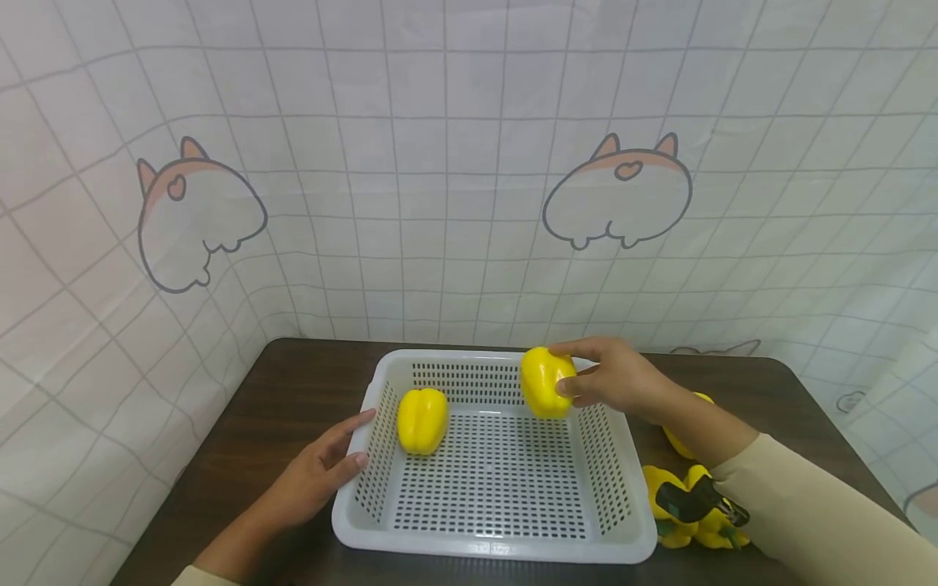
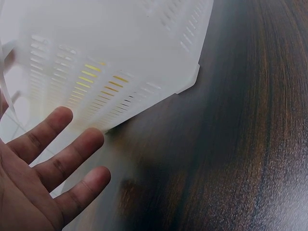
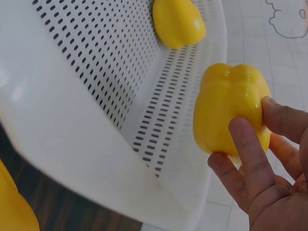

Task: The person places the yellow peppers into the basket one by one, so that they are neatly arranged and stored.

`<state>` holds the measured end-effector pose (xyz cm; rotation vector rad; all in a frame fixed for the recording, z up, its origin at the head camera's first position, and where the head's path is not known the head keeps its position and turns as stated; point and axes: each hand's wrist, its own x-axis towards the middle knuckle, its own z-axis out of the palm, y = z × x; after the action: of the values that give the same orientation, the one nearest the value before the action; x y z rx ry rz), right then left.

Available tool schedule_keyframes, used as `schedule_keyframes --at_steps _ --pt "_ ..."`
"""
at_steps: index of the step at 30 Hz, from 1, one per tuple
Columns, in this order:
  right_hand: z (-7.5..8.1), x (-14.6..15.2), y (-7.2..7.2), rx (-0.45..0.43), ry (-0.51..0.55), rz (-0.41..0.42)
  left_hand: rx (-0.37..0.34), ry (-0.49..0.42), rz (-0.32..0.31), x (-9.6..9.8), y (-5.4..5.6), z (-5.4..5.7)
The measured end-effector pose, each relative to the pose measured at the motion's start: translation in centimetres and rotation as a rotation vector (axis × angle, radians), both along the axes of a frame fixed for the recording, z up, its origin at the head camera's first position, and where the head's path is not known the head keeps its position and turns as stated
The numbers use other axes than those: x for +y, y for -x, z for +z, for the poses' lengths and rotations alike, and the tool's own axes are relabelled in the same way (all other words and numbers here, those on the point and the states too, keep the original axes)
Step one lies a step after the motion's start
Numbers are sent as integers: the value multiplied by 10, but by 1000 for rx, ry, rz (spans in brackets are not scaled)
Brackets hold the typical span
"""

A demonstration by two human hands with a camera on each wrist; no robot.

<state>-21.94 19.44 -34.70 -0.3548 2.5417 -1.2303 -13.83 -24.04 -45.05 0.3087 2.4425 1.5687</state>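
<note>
In the head view my right hand (image 1: 611, 376) grips a yellow bell pepper (image 1: 542, 382) over the far right part of a white perforated plastic basket (image 1: 491, 547). The right wrist view shows the fingers and thumb round the pepper's lower end, its lobed end pointing away. A second yellow bell pepper (image 1: 422, 421) rests inside the basket by its left wall. My left hand (image 1: 311, 480) is at the basket's left rim, fingers extended. In the left wrist view several fingers (image 2: 79, 149) are spread beside the slotted outer wall (image 2: 139, 62).
Several yellow bell peppers (image 1: 659, 480) lie on the dark wooden table (image 1: 315, 391) to the right of the basket, partly hidden by the right forearm and a black device (image 1: 685, 502). A white checked cloth (image 1: 454, 179) hangs behind the table.
</note>
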Motion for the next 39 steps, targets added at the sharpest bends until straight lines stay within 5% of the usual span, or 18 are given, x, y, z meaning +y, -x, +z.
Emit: schedule_keyframes --at_steps 39 --pt "-24 -51 4 -26 67 -24 10 -11 -19 0 0 0"
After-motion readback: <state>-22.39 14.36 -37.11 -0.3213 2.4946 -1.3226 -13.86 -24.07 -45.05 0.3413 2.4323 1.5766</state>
